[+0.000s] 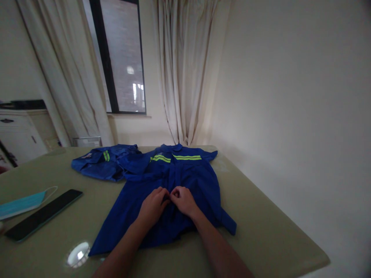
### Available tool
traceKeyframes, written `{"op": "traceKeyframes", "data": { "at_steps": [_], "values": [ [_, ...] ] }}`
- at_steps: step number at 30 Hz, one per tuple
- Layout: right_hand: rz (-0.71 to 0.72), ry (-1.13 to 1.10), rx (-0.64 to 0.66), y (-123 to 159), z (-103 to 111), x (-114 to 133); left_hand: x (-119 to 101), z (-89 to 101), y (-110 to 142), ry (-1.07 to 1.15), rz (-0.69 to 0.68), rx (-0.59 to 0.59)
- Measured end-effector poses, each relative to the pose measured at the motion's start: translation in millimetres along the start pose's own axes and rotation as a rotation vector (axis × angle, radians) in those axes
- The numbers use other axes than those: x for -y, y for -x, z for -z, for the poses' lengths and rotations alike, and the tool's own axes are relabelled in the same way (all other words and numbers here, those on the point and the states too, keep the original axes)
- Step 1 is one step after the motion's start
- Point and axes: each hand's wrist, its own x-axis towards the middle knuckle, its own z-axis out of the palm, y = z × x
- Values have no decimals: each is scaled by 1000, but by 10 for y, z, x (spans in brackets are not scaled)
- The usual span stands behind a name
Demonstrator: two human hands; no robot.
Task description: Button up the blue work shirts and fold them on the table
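Observation:
A blue work jacket (199, 181) with yellow-green reflective stripes across the chest lies spread on the table, collar toward the far edge. Both hands meet over its front, low on the middle opening. My left hand (155, 202) has its fingers pinched on the jacket's front edge. Close beside it, my right hand (183, 199) pinches the cloth too, fingertips nearly touching the left ones. Whether a button sits between the fingers is hidden. One sleeve of the jacket sticks out at the lower right.
A second blue garment (101, 164) with a reflective stripe lies crumpled at the far left, against the jacket. On the table's (261, 231) left side are a black phone (43, 216) and a light-blue face mask (23, 204). A wall borders the right; curtains (185, 77) hang behind.

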Motion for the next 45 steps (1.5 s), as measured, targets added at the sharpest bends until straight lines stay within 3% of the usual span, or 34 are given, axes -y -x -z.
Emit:
{"op": "traceKeyframes", "data": {
  "at_steps": [4, 8, 11, 15, 17, 20, 24, 27, 31, 35, 38, 41, 45],
  "values": [
    [-69, -192, -9, -34, 16, 20, -112, 35, 19, -192, -65, -54],
    [-63, -255, -38, -48, 50, -7, -54, 12, 5, -130, -99, -52],
    [-14, -70, -100, -10, 72, -15, 70, -62, -18, -67, -52, -79],
    [-122, 282, -164, 71, 116, 79, 157, -159, 12, -104, -22, -84],
    [-168, 390, -181, 95, 132, 156, 123, -158, 74, -120, -76, 9],
    [-126, 466, -178, 91, 120, 247, -4, -85, 186, -154, -120, 93],
    [-135, 494, -103, 30, 97, 255, -202, 51, 183, -224, -82, 169],
    [-214, 416, -93, -18, 142, 170, -317, 95, -16, -306, 41, 185],
    [-205, 139, -141, -49, 235, -15, -370, 5, -305, -381, 175, 78],
    [-142, -34, -238, -74, 251, -140, -234, -158, -348, -332, 60, -27],
    [-120, -140, -239, -116, 189, -168, -107, -230, -318, -272, -71, -2],
    [-118, -205, -247, -163, 110, -192, -110, -258, -344, -318, -39, 33],
    [-68, -218, -272, -202, 60, -262, -255, -294, -427, -369, 84, -51]
  ]
}}
